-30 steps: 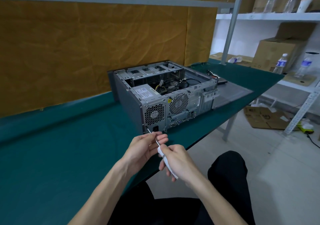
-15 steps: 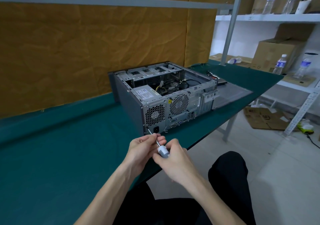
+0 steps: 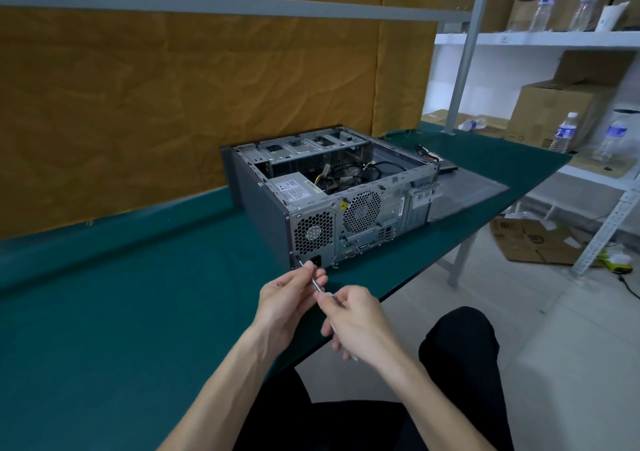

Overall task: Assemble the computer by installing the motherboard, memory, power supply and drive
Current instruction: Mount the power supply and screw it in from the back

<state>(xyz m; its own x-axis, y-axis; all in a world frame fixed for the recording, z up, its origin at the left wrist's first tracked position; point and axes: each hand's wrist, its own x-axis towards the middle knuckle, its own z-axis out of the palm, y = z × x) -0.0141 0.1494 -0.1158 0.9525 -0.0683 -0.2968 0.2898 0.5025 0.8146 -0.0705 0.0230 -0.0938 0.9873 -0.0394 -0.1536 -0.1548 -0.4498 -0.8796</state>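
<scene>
An open grey computer case (image 3: 263, 204) lies on its side on the green table (image 3: 121, 312), rear panel toward me. The power supply (image 3: 294, 189) sits inside at the near left corner, its fan grille (image 3: 313, 232) showing on the rear panel. Black and yellow cables (image 3: 349, 176) lie in the case. My right hand (image 3: 356, 322) grips the white handle of a screwdriver (image 3: 317, 286). My left hand (image 3: 287, 301) pinches its metal shaft, whose tip touches the rear panel's lower left corner beside the power socket (image 3: 317, 261).
A grey side panel (image 3: 467, 197) lies flat on the table to the right of the case, with a dark flat part (image 3: 446, 168) behind it. Shelves at the right hold cardboard boxes (image 3: 557, 111) and water bottles (image 3: 562, 131). The table's edge runs just below my hands.
My right hand has slid and turned round the screwdriver's handle, so the white handle is now mostly hidden. The tip stays at the same corner of the rear panel.
</scene>
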